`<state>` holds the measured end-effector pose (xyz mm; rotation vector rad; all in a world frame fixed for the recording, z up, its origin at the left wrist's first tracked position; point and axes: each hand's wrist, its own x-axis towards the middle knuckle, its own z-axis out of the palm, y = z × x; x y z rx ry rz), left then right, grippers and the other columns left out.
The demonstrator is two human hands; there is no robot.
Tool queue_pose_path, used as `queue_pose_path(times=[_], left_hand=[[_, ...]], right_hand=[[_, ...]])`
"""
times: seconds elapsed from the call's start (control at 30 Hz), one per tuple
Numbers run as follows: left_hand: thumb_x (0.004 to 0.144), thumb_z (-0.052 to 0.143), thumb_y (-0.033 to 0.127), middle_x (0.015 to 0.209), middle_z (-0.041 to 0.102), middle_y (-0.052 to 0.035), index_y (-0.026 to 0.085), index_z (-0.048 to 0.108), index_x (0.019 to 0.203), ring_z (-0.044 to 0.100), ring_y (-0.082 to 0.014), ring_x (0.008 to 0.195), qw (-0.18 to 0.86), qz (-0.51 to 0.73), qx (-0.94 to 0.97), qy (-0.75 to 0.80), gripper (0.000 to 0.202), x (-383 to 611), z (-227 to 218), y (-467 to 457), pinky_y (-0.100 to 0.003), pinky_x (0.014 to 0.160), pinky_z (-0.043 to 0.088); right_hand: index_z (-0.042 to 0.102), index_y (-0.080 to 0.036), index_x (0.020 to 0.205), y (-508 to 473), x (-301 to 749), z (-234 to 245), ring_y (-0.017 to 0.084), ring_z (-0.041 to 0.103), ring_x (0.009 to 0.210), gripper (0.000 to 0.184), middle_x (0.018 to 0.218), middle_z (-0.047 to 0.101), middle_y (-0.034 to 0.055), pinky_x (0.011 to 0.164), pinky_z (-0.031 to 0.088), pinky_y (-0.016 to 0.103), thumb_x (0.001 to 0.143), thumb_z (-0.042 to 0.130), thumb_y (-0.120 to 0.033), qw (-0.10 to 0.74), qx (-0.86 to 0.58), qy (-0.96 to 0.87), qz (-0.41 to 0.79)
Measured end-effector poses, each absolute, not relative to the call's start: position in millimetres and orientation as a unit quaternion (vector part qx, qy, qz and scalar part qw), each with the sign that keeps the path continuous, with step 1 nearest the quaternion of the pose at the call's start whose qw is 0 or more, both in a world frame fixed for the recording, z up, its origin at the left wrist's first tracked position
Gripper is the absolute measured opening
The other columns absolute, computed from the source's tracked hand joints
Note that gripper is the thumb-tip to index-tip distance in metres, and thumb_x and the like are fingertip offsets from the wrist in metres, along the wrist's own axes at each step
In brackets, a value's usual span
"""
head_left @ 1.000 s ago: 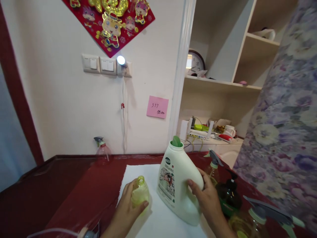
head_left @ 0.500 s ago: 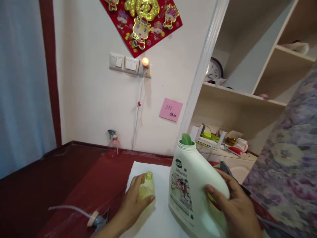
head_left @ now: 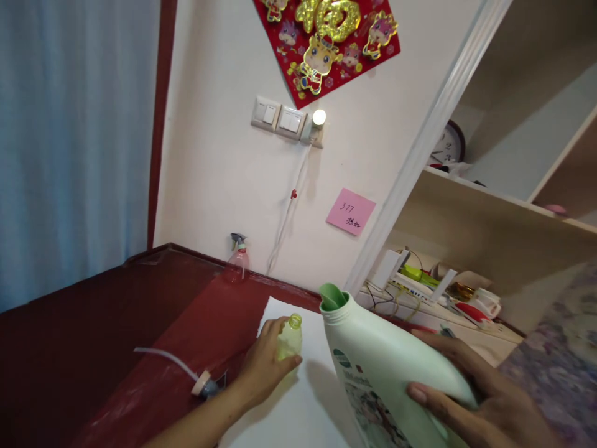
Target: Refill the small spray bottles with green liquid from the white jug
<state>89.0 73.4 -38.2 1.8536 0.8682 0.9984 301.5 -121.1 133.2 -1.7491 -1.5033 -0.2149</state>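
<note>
My left hand (head_left: 268, 364) is wrapped round a small clear yellow spray bottle body (head_left: 291, 339), upright and without its top, over a white sheet (head_left: 308, 398). My right hand (head_left: 480, 386) grips a large pale green detergent jug (head_left: 392, 361) by its handle side. The jug tilts left, its uncapped mouth with a green pour spout (head_left: 333, 297) above and to the right of the small bottle's neck, apart from it. No liquid shows leaving the spout. A spray head (head_left: 205, 384) with a thin tube (head_left: 168, 356) lies left of my left forearm.
A pink spray bottle (head_left: 239, 261) stands at the back of the dark red table (head_left: 186, 292) by the wall. Behind the jug, a white router (head_left: 410, 283) and other items sit on a shelf. A blue curtain (head_left: 79, 155) hangs at left.
The jug has gone from nearly upright to a leftward tilt, its mouth now nearer the small bottle. My left hand still holds the bottle. The view has shifted left.
</note>
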Motion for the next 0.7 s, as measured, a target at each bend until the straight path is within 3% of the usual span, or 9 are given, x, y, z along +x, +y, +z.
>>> queue_pose_path(times=[0.1,0.23,0.57,0.7], left_hand=[[0.075,0.068,0.029,0.135,0.051,-0.0118,0.019,0.046,0.137,0.052,-0.0287,0.123,0.422,0.393,0.743,0.34,0.067,88.2,-39.3,72.7,-0.041,0.106,0.04],[0.074,0.068,0.026,0.135,0.05,-0.0099,0.022,0.045,0.136,0.05,-0.0268,0.124,0.424,0.39,0.743,0.34,0.066,88.8,-43.4,72.7,-0.038,0.108,0.038],[0.075,0.068,0.024,0.136,0.049,-0.008,0.024,0.044,0.137,0.05,-0.0251,0.123,0.432,0.377,0.743,0.345,0.067,87.3,-40.2,69.3,-0.038,0.106,0.038],[0.074,0.068,0.024,0.136,0.05,-0.008,0.024,0.045,0.137,0.051,-0.0252,0.122,0.433,0.373,0.744,0.347,0.066,86.7,-38.2,68.5,-0.038,0.106,0.038]], right_hand=[[0.071,-0.03,0.112,-112.5,304.6,131.8,0.024,0.077,0.08,0.045,0.101,0.08,0.0025,0.063,0.064,0.026,0.075,0.07,-0.056,0.294,-0.719,-0.629,-0.025],[0.062,-0.03,0.123,-104.4,306.0,134.6,0.022,0.076,0.084,0.053,0.109,0.078,0.0033,0.069,0.063,0.027,0.081,0.062,-0.063,0.213,-0.744,-0.633,0.006],[0.062,-0.036,0.121,-101.0,308.9,142.6,0.023,0.077,0.077,0.044,0.099,0.08,-0.0007,0.057,0.061,0.026,0.084,0.063,-0.061,0.098,-0.713,-0.687,-0.101],[0.062,-0.035,0.119,-98.2,304.3,142.9,0.024,0.077,0.067,0.04,0.09,0.081,-0.0019,0.049,0.061,0.029,0.085,0.063,-0.057,0.099,-0.658,-0.723,-0.187]])
